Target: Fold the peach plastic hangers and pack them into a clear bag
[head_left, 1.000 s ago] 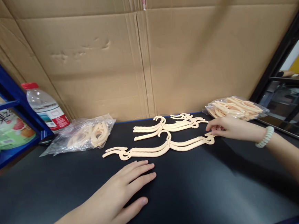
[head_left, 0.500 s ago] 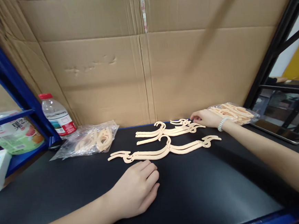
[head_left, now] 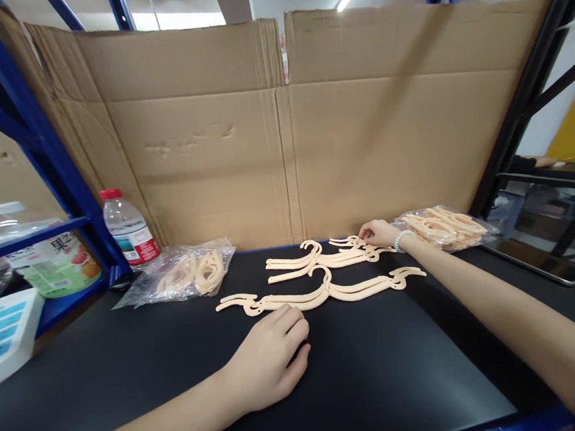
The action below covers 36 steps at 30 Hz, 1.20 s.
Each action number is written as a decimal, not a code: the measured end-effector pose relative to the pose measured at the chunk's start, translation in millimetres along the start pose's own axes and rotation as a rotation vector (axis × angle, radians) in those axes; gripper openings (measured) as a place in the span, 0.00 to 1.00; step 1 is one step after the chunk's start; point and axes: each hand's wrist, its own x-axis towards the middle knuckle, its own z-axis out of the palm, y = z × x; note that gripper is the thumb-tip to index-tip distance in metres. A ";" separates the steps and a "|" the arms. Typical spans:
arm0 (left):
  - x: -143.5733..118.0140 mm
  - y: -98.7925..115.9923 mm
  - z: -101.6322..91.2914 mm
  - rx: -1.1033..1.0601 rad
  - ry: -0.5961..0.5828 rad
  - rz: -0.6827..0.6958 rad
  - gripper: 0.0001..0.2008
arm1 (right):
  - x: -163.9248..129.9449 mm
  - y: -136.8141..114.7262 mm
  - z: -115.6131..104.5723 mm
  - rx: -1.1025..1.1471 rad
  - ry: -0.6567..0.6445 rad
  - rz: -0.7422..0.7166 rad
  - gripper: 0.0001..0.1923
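- Since the earlier frames the view has tipped up, so more cardboard wall and blue rack shows; right hand (head_left: 377,233) has gone from the near hanger's end to the far pile, and left hand (head_left: 270,357) has curled from flat to loosely bent.
- Far left: blue rack (head_left: 38,155) w/ a carton (head_left: 55,263) on its shelf, white box (head_left: 3,334) below it.
- Water bottle (head_left: 128,227), red cap, stands upright by the rack post.
- Just right of it, a clear bag of hangers (head_left: 185,276) lies on the black tabletop (head_left: 380,381).
- Left hand rests palm-down on the tabletop, fingers loosely curled, holding nothing; its fingertips are just short of the near hanger (head_left: 323,292), can't tell if touching.
- Near hanger lies flat, hook pointing away, mid-tabletop.
- Behind it, the far pile of hangers (head_left: 321,258), several overlapping, near the cardboard wall (head_left: 281,130).
- Right hand is on the right end of that pile, fingers bent down onto it; whether they pinch a hanger can't be told. Bead bracelet (head_left: 399,240) on the wrist.
- Right of the hand, touching or nearly so, a second bag of hangers (head_left: 442,226).
- Far right: a tablet (head_left: 540,259) lies flat by the black rack (head_left: 522,104).
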 end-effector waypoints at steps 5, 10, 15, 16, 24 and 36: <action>0.0 -0.5 0.4 -0.016 0.020 0.009 0.05 | -0.9 0.9 1.5 0.046 0.009 -0.015 0.09; -0.1 -1.2 0.6 -0.018 0.014 0.013 0.04 | -2.0 -1.6 0.5 0.073 0.031 0.005 0.09; -0.4 -2.1 0.4 -0.017 0.000 0.008 0.04 | -2.9 -8.7 0.3 0.121 0.076 0.026 0.09; -0.6 -2.4 0.3 -0.021 0.003 0.009 0.04 | -3.6 -10.5 0.6 0.136 0.094 0.030 0.09; -1.4 -1.0 -1.2 0.031 -0.008 0.065 0.05 | -29.9 -26.9 -3.0 0.344 0.303 0.043 0.05; -2.2 2.1 0.5 -0.497 0.022 -0.150 0.12 | -73.1 -67.8 -4.6 0.888 0.198 0.021 0.10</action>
